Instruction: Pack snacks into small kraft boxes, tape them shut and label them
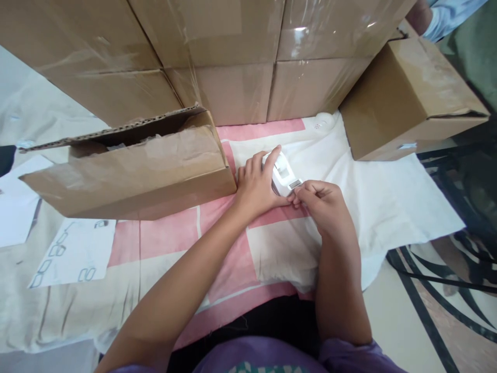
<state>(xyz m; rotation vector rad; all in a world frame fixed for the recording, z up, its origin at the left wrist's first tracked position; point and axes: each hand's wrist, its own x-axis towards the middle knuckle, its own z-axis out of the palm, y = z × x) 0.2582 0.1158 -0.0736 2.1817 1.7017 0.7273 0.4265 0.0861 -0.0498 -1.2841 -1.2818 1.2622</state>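
Observation:
My left hand point(256, 184) is wrapped round a small white plastic device point(284, 173), steadying it on the cloth. The device has a rounded body, a pale panel on its face and a small grey rectangle point(295, 184) at its near right end. My right hand point(320, 199) is closed in a pinch at that same end, fingertips against or right beside the grey rectangle. Whatever those fingertips hold is too small and hidden to make out. Behind the device, near the stacked boxes, lies a round white piece with small holes point(324, 122).
Taped cardboard boxes point(233, 93) form a wall at the back. An open carton point(155, 171) stands at left, another box point(407, 98) at right. Papers point(77, 251) lie on the pink and white cloth point(163, 235). Another person's sleeve point(450, 18) shows at top right.

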